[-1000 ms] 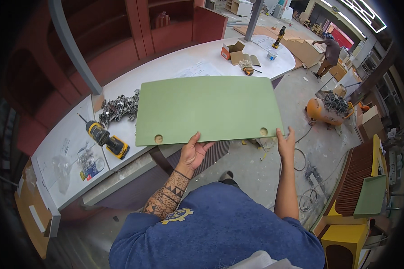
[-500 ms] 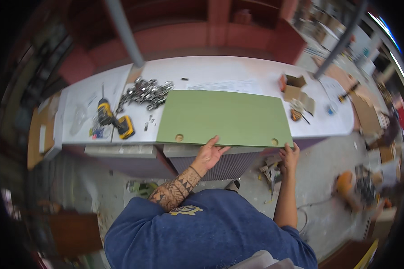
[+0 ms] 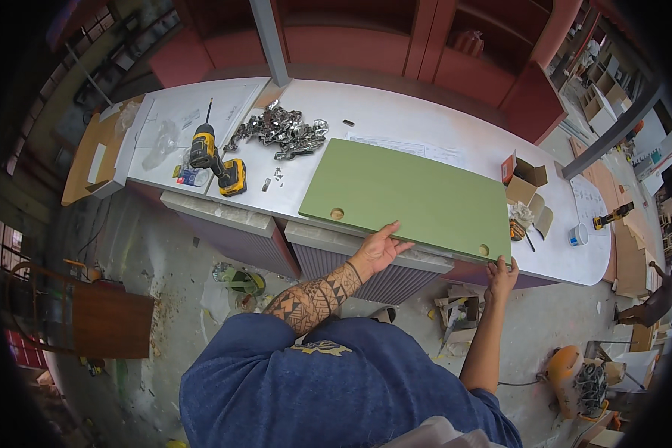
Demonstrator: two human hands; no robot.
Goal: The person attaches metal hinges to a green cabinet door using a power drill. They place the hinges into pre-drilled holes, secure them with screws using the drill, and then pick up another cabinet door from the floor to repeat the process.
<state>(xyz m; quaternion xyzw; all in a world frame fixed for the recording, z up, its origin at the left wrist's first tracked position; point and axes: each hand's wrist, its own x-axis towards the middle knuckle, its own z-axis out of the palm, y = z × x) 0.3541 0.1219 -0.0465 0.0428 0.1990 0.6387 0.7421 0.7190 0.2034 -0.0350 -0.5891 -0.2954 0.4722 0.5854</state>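
Note:
A flat green cabinet door point(image 3: 411, 196) lies on the white tabletop, its long near edge reaching the table's front edge. Two round hinge holes, one near each end, run along that edge. My left hand point(image 3: 381, 250) grips the near edge around its middle, thumb on top and fingers below, partly hidden. At the near right corner, my right hand point(image 3: 502, 278) is closed on the door's edge. Left of the door sit a heap of shiny metal hinges point(image 3: 287, 133) and a yellow and black cordless drill point(image 3: 215, 158).
The white tabletop point(image 3: 276, 196) also carries an opened cardboard box point(image 3: 525, 179), a white cup point(image 3: 578, 234) and paper sheets. A second drill point(image 3: 612, 216) lies at the far right. Red cabinets point(image 3: 351, 52) stand behind. An orange machine point(image 3: 566, 371) rests on the floor.
The whole view has shifted, so the table and door appear farther right and more slanted. Both hands keep their hold at the same places on the door.

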